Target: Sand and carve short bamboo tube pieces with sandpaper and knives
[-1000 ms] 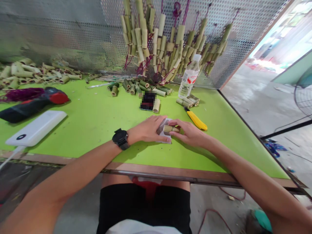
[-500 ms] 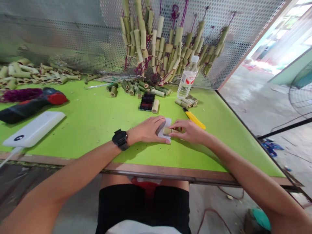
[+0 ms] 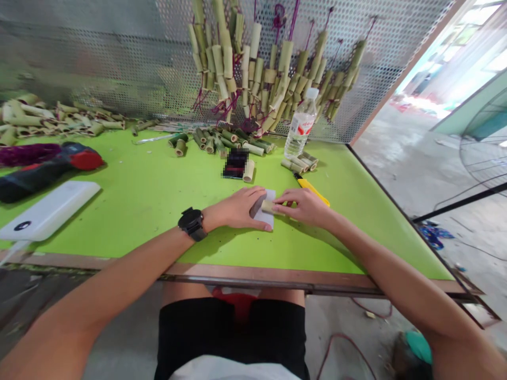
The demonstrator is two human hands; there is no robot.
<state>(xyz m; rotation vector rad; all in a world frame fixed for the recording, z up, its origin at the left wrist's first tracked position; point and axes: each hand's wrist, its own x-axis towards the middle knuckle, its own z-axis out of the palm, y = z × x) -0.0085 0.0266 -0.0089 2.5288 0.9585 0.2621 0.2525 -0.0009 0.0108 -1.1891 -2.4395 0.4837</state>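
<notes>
A small whitish sheet [image 3: 265, 217], perhaps sandpaper, lies on the green tabletop, its left part shaded. My left hand [image 3: 240, 209], with a black watch at the wrist, rests flat at the sheet's left side, thumb and fingers spread around it. Between the fingertips of my right hand [image 3: 307, 207] is a short bamboo tube [image 3: 268, 206], lying low over the sheet; its right end is hidden by the fingers. Just beyond the right hand lies a yellow utility knife [image 3: 315, 191]. Another short bamboo tube [image 3: 249, 171] is beside a dark, blurred-out phone-like object [image 3: 236, 162].
A water bottle [image 3: 301, 124] stands at the back right by several bamboo pieces [image 3: 300, 162]. More cut bamboo [image 3: 222, 141] lies along the back. Strung bamboo [image 3: 269, 76] hangs on the mesh panel. On the left are a power tool [image 3: 51, 166] and a white power bank [image 3: 51, 210].
The whole view has shifted slightly. The bamboo tube appears turned a little on the sheet, still in my right fingers. My left hand keeps its place on the sheet.
</notes>
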